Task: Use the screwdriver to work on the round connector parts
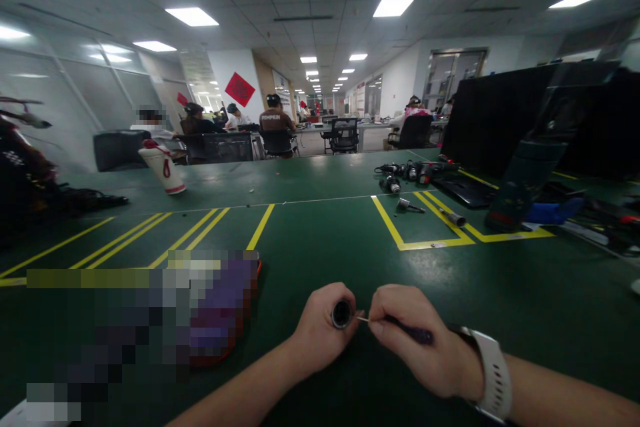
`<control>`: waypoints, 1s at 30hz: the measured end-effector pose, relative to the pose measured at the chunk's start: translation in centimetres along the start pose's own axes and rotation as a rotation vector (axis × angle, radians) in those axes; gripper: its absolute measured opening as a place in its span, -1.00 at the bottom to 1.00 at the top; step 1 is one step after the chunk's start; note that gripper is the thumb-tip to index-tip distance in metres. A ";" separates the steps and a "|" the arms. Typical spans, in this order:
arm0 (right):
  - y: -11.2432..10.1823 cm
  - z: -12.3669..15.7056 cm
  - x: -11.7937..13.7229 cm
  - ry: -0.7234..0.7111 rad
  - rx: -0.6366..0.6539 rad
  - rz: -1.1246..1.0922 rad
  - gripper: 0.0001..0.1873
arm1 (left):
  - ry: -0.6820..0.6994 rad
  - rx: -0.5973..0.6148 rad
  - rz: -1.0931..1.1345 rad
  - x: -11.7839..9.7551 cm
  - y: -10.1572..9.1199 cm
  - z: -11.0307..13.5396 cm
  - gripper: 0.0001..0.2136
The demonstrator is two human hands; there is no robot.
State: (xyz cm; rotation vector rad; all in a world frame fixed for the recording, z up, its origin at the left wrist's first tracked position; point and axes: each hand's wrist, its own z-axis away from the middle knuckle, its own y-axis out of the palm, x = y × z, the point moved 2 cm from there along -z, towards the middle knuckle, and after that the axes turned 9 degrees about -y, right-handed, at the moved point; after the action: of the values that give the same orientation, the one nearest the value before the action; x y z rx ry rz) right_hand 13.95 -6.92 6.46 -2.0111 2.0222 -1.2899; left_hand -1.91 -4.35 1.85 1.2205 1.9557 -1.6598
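Left hand [320,333] grips a small black cylindrical part [342,314]; right hand [415,340] pinches a thin dark-handled tool [405,330], probably a screwdriver, whose tip could slip off.

My two bare forearms come in from the bottom edge and meet low in the middle. My left hand [320,330] is curled into a loose fist, knuckles up, its grip closed around something small and round with the thumb side turned toward my other hand. My right hand [417,340] sits just beside it, nearly touching, fingers pinched together around something thin and dark whose fine tip points at the left. My right wrist is bent slightly inward and wears a white band. Both hands hover just over the table.
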 end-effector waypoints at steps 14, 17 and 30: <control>-0.2 -1.1 -1.3 0.265 0.008 -0.353 -0.80 | 0.115 0.121 -0.016 0.2 0.5 0.3 -0.89; -0.2 -1.0 -1.7 0.327 -0.007 -0.450 -0.83 | 0.102 0.116 0.007 0.1 0.4 0.2 -0.89; -0.3 -1.0 0.3 -0.042 0.096 -0.047 -0.79 | 0.109 0.198 -0.075 0.1 0.6 0.3 -0.89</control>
State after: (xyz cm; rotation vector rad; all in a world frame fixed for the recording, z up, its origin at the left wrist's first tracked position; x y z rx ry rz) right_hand 13.60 -6.55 7.43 -2.0371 1.8684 -1.3136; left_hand -1.59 -4.60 1.33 1.3491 1.9600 -1.9007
